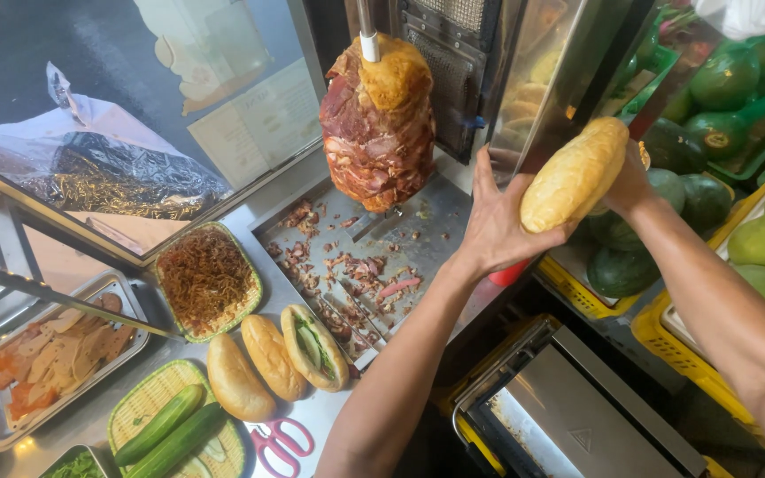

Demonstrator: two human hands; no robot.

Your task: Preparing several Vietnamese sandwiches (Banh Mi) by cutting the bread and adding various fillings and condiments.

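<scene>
Bread roll [575, 174] held up between both hands: left hand [495, 228] cupped under its lower end, right hand [628, 184] gripping behind its upper end. Meat spit [377, 119] just left of left hand; desk [329, 407] w/ three more rolls [272, 357] below-left.

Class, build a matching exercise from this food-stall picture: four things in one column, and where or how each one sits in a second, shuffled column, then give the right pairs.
Things
1. bread roll
2. scissors
3. cucumbers
4. meat stack

Places
A. upright on a vertical spit over a metal tray
B. lying in a green woven basket
C. held between the left hand and the right hand
D. flat on the steel counter, red handles, beside the rolls

Pairs: 1-C, 2-D, 3-B, 4-A
</scene>
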